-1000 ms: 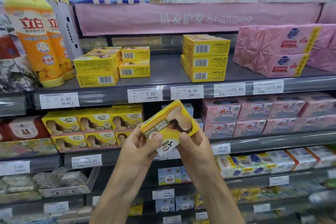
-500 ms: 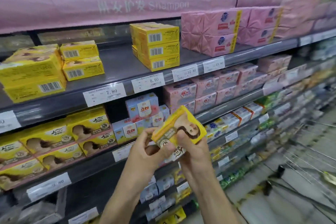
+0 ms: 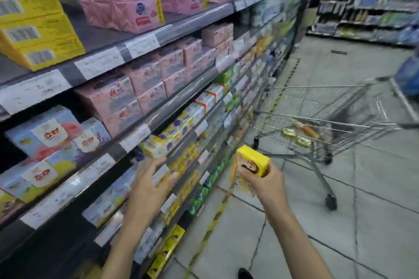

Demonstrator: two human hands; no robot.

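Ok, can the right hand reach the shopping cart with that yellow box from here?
Probably, with a stretch: the right hand grips the yellow box, and the shopping cart is open-topped, only floor between.

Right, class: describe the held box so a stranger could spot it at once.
Find the long shelving on the left and the wire trolley in the aisle. Between them, the right hand grips a small yellow box. Only this box is off the shelving, held in the air.
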